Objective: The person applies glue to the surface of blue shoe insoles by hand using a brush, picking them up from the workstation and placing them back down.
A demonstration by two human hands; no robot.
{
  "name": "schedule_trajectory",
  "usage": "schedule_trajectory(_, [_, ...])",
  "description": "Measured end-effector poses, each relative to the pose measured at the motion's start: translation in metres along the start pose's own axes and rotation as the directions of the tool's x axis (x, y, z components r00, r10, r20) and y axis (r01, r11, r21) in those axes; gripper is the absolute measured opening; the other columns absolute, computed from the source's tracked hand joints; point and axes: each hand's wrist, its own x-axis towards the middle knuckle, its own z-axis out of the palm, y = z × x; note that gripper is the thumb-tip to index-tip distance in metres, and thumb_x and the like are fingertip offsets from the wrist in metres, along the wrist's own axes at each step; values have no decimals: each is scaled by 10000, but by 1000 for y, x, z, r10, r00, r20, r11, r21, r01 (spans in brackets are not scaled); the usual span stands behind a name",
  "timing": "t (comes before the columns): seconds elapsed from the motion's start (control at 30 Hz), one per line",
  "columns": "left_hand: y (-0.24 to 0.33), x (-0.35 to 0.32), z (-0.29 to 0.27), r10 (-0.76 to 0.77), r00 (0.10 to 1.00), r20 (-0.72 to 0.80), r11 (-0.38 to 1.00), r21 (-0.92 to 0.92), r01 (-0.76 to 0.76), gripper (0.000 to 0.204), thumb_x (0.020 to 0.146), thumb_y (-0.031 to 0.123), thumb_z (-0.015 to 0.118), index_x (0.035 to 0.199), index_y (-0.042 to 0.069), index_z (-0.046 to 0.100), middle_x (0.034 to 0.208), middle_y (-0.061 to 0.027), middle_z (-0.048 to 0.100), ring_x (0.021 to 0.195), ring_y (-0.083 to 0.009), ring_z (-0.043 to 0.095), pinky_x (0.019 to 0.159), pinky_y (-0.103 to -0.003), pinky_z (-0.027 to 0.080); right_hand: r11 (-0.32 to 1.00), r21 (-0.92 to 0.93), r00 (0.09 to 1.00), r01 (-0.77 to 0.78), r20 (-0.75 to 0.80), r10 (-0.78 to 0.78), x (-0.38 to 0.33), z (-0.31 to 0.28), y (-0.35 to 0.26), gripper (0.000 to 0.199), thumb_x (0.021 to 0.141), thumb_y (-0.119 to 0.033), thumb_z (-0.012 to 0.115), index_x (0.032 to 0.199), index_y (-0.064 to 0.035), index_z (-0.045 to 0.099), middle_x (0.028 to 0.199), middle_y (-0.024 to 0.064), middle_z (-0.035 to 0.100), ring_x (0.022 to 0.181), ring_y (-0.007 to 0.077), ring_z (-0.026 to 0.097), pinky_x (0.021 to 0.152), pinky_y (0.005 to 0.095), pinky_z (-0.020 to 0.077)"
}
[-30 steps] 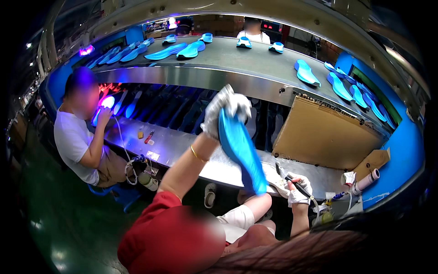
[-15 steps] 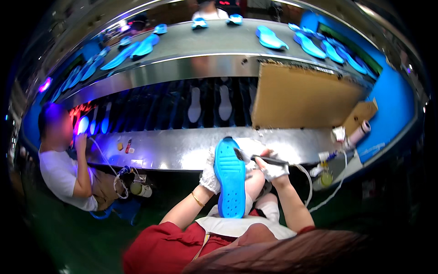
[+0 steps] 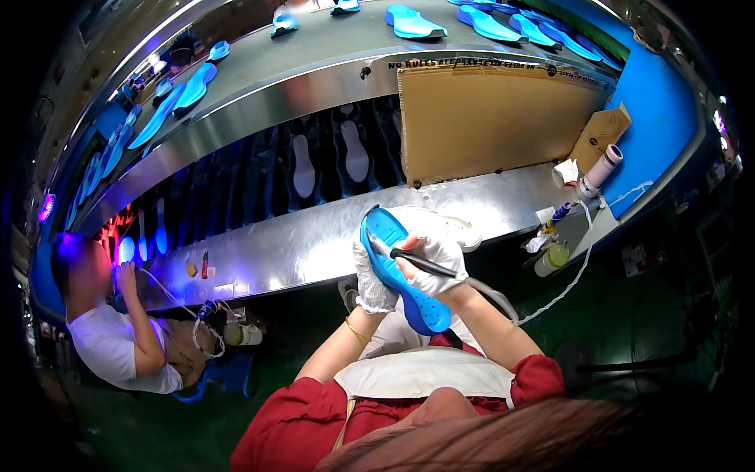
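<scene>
A blue shoe sole (image 3: pixel 425 311) is held tilted above my lap, its far end leaning left over the edge of the metal ledge. My left hand (image 3: pixel 373 285), in a white glove, grips its left side. My right hand (image 3: pixel 437 258), gloved with bare fingertips, is closed around a black-handled brush (image 3: pixel 410 257). The brush tip rests at the sole's left rim, on the upper half. A pale hose (image 3: pixel 497 299) runs from the handle's rear end. The fingers of my left hand beneath the sole are hidden.
Behind the metal ledge (image 3: pixel 275 263) stand a dark slotted rack with grey sole shapes (image 3: pixel 303 167) and a cardboard sheet (image 3: pixel 487 126). Blue soles lie on the belt (image 3: pixel 330 51) above. A pink bottle (image 3: pixel 604 167) and green jar (image 3: pixel 553 259) are right. A co-worker (image 3: pixel 126 342) sits left.
The sole has turned, its near end swinging right. My right hand has come left over it, and the brush tip has moved to the left rim. The whole view has shifted.
</scene>
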Motion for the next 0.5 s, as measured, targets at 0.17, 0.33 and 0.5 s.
schedule_trajectory(0.17, [20, -10, 20, 44, 992, -119, 982, 187, -21, 895, 779, 759, 414, 1344, 65, 385, 1262, -141, 506, 1112, -276, 526, 987, -402, 425, 977, -212, 998, 10, -53, -22, 1, -12, 9, 139, 767, 16, 639, 889, -28, 590, 728, 26, 614, 594, 71, 564, 578, 212, 474])
schedule_trajectory(0.33, [24, -7, 15, 14, 986, -168, 996, 92, 1, 863, 774, 744, 453, 1256, 27, 455, 1147, -149, 569, 1004, -282, 568, 917, -404, 473, 929, -337, 986, 151, 118, -117, -11, -4, -2, 189, 740, -8, 674, 890, -46, 565, 760, 66, 604, 653, 125, 593, 619, 260, 490])
schedule_trajectory(0.5, [41, -11, 5, 25, 987, -162, 988, 152, 0, 832, 800, 725, 429, 1271, 40, 458, 1176, -150, 567, 999, -278, 583, 899, -416, 485, 875, -350, 939, 334, 41, -342, -11, 1, 12, 190, 703, -22, 694, 870, -65, 614, 780, 76, 605, 715, 200, 604, 665, 290, 481])
